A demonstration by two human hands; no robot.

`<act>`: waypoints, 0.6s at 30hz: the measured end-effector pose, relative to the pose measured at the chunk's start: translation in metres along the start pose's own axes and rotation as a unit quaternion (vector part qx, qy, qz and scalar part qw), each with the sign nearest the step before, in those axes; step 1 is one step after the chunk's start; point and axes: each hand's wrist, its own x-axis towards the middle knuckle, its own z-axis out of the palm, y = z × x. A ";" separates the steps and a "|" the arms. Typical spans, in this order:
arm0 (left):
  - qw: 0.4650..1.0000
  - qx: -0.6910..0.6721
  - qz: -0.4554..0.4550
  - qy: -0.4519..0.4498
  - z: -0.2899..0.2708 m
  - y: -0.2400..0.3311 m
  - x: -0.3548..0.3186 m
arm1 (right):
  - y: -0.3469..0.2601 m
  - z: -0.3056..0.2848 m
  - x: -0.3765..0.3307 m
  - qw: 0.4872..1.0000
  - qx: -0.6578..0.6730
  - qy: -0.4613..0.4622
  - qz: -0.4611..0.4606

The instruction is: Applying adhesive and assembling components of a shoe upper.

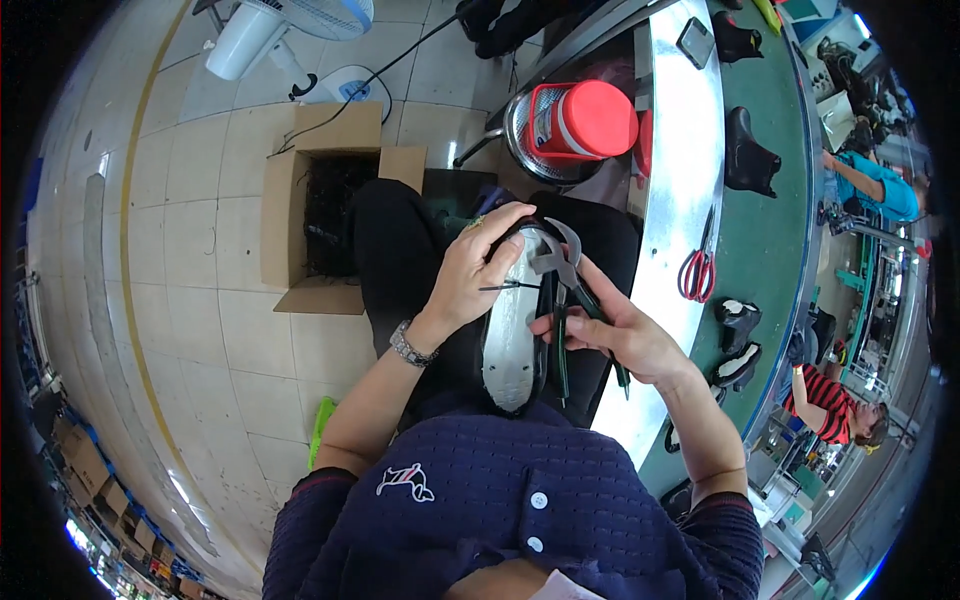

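A dark shoe (508,345) rests on my lap with its pale, shiny bottom facing up. My left hand (478,262) grips its far end, with fingers and thumb closed round the edge. A thin black strip (510,286) crosses the bottom close to my left thumb. In my right hand (635,340) is a pair of pincers (562,265) with dark green handles. Its metal jaws lie at the shoe's far right edge; whether they bite on material, I cannot tell. Both handles run down past my right fingers, spread apart.
An open cardboard box (285,220) with black scraps stands left of my legs. To the right, a metal-edged bench (672,200) carries red-handled scissors (697,272) and black shoe parts (750,155). A red-lidded tub (598,118) sits on a stool. Other people work further right.
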 end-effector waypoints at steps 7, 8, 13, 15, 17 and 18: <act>1.000 -0.018 0.015 0.020 -0.001 0.002 -0.003 | 0.011 0.009 0.010 0.988 -0.142 0.052 -0.029; 0.999 -0.012 0.019 0.030 0.002 0.002 -0.003 | 0.020 0.009 0.010 0.971 -0.211 0.084 -0.077; 0.999 -0.037 -0.013 0.028 0.004 0.003 -0.003 | 0.030 0.014 0.009 0.943 -0.277 0.132 -0.126; 0.973 -0.192 -0.130 0.022 0.001 0.006 -0.004 | 0.028 0.009 0.007 0.941 -0.292 0.117 -0.128; 0.968 -0.190 -0.155 0.049 0.007 0.010 -0.002 | 0.020 0.005 0.004 0.938 -0.306 0.101 -0.125; 0.962 -0.191 -0.180 0.074 0.009 0.011 0.000 | 0.010 0.003 0.001 0.928 -0.348 0.092 -0.099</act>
